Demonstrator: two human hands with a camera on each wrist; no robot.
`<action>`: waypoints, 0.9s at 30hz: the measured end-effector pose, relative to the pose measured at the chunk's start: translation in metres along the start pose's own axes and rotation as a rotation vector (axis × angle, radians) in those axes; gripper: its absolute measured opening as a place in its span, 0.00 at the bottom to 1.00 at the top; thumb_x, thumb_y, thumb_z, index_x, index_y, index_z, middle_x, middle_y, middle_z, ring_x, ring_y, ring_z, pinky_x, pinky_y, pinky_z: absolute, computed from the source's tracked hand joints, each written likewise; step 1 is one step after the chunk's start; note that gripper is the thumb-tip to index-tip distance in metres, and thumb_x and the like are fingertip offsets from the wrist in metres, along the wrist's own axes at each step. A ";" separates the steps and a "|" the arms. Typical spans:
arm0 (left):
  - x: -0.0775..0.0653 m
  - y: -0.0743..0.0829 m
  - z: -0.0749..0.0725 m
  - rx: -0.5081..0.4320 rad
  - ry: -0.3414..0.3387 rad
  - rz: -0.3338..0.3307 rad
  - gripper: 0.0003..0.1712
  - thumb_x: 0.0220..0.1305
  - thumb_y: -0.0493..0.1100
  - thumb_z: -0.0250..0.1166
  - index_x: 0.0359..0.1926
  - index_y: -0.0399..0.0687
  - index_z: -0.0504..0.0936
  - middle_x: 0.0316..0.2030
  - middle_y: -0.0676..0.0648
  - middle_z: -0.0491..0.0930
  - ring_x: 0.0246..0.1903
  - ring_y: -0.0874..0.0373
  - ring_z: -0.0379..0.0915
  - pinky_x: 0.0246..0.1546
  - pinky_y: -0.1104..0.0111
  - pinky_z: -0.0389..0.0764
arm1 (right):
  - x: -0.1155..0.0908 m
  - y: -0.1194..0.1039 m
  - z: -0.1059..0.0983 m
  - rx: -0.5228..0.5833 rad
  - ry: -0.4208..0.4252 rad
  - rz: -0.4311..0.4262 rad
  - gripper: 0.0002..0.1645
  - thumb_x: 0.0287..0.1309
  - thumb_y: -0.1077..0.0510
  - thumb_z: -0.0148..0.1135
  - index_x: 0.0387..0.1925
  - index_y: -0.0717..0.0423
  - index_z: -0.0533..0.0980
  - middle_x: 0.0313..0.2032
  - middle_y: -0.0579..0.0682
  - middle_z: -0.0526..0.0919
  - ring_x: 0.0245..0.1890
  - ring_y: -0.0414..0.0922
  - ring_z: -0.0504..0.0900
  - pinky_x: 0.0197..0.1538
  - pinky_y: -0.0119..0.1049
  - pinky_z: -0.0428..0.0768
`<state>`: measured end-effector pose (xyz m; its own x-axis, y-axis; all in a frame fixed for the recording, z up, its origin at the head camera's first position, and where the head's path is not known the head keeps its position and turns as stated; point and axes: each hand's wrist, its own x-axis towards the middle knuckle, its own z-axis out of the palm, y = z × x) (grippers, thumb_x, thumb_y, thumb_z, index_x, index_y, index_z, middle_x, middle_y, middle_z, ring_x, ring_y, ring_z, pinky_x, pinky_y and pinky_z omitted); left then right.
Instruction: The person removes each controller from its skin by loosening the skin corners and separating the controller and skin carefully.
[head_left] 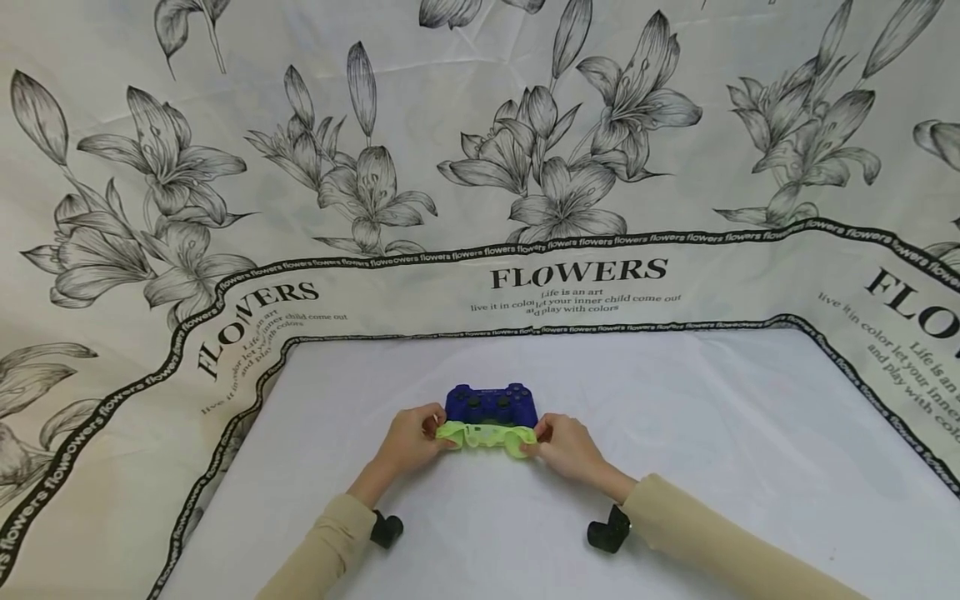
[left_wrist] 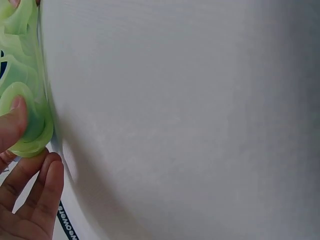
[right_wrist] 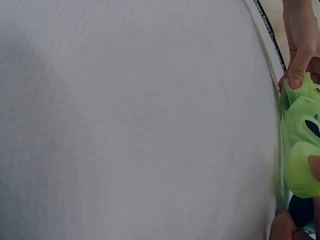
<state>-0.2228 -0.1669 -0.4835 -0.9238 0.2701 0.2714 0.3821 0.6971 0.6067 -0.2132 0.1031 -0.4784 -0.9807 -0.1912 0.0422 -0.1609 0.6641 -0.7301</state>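
A dark blue game controller (head_left: 491,405) with two black thumbsticks shows in the middle of the head view. Along its near side runs a lime-green, translucent silicone controller sleeve (head_left: 487,436), soft and wavy at its edges. My left hand (head_left: 411,437) pinches the sleeve's left end, its thumb on the rounded green grip part (left_wrist: 32,122) in the left wrist view. My right hand (head_left: 572,446) pinches the right end. In the right wrist view, bits of dark blue show through openings in the green sleeve (right_wrist: 302,170).
A white cloth-covered table (head_left: 712,433) lies under the hands. Behind it hangs a cloth (head_left: 585,287) printed with flowers and lettering, its black border along the table's far edge. Black wrist cameras (head_left: 609,529) hang below both wrists.
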 end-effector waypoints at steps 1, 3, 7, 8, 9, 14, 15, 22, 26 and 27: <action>0.000 0.000 0.000 -0.001 0.003 0.001 0.18 0.42 0.40 0.79 0.28 0.49 0.76 0.21 0.53 0.75 0.22 0.65 0.66 0.24 0.75 0.69 | -0.001 -0.001 0.000 -0.001 0.000 -0.006 0.13 0.44 0.54 0.73 0.25 0.56 0.77 0.22 0.46 0.79 0.23 0.39 0.72 0.30 0.32 0.70; 0.001 0.000 -0.001 -0.010 0.009 0.001 0.18 0.42 0.39 0.79 0.28 0.49 0.76 0.21 0.52 0.76 0.22 0.65 0.67 0.25 0.75 0.69 | -0.001 -0.002 0.000 0.000 0.003 -0.006 0.12 0.44 0.54 0.72 0.26 0.56 0.78 0.22 0.46 0.80 0.23 0.39 0.72 0.30 0.32 0.70; 0.003 -0.001 -0.001 -0.012 0.026 -0.006 0.18 0.41 0.39 0.79 0.28 0.49 0.76 0.21 0.52 0.78 0.22 0.65 0.69 0.25 0.75 0.71 | -0.001 -0.003 0.001 0.019 0.006 -0.011 0.12 0.44 0.55 0.72 0.26 0.57 0.77 0.22 0.46 0.80 0.22 0.39 0.73 0.30 0.32 0.70; 0.003 -0.001 -0.002 -0.012 0.031 -0.012 0.18 0.41 0.39 0.79 0.28 0.49 0.76 0.21 0.52 0.78 0.23 0.65 0.70 0.26 0.75 0.71 | -0.001 -0.003 0.002 0.024 0.005 -0.009 0.12 0.45 0.55 0.71 0.27 0.57 0.77 0.22 0.46 0.80 0.22 0.39 0.73 0.29 0.32 0.70; 0.003 -0.002 -0.002 -0.011 0.034 -0.020 0.18 0.40 0.39 0.80 0.28 0.49 0.76 0.21 0.52 0.78 0.23 0.65 0.70 0.26 0.75 0.72 | -0.001 -0.003 0.003 0.030 0.002 -0.010 0.12 0.45 0.55 0.71 0.27 0.57 0.77 0.22 0.46 0.80 0.21 0.38 0.73 0.29 0.31 0.70; 0.003 -0.003 -0.003 -0.018 0.020 -0.042 0.18 0.41 0.39 0.79 0.28 0.49 0.77 0.21 0.52 0.79 0.23 0.65 0.71 0.27 0.75 0.73 | -0.002 -0.003 0.006 0.033 -0.005 0.002 0.12 0.46 0.55 0.71 0.27 0.57 0.77 0.22 0.45 0.79 0.21 0.38 0.72 0.29 0.31 0.70; 0.003 -0.003 -0.003 -0.020 0.018 -0.041 0.18 0.40 0.39 0.79 0.28 0.49 0.77 0.21 0.52 0.79 0.23 0.64 0.71 0.27 0.74 0.73 | -0.003 -0.003 0.006 0.030 -0.005 0.003 0.12 0.46 0.55 0.71 0.27 0.57 0.77 0.22 0.45 0.79 0.22 0.38 0.72 0.29 0.31 0.70; 0.003 -0.001 -0.007 -0.028 0.017 -0.029 0.18 0.41 0.38 0.79 0.28 0.48 0.76 0.20 0.53 0.77 0.22 0.65 0.68 0.26 0.75 0.71 | -0.001 -0.005 0.006 0.017 -0.017 0.003 0.12 0.46 0.55 0.70 0.27 0.56 0.76 0.22 0.46 0.78 0.23 0.39 0.72 0.30 0.32 0.69; 0.003 -0.002 -0.010 -0.019 0.009 0.017 0.18 0.42 0.37 0.78 0.29 0.47 0.76 0.19 0.52 0.75 0.21 0.66 0.67 0.25 0.74 0.71 | 0.000 -0.007 0.006 0.012 -0.025 0.002 0.11 0.46 0.55 0.70 0.27 0.57 0.76 0.22 0.46 0.77 0.22 0.40 0.71 0.29 0.32 0.68; 0.003 -0.002 -0.010 -0.013 0.005 0.027 0.18 0.42 0.37 0.78 0.29 0.47 0.76 0.19 0.52 0.75 0.21 0.66 0.66 0.25 0.75 0.70 | 0.000 -0.007 0.006 0.012 -0.026 0.003 0.11 0.46 0.55 0.70 0.27 0.57 0.76 0.22 0.46 0.77 0.22 0.40 0.71 0.29 0.32 0.68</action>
<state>-0.2263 -0.1744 -0.4760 -0.9129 0.2853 0.2920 0.4075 0.6807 0.6088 -0.2118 0.0935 -0.4773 -0.9777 -0.2086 0.0223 -0.1567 0.6557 -0.7386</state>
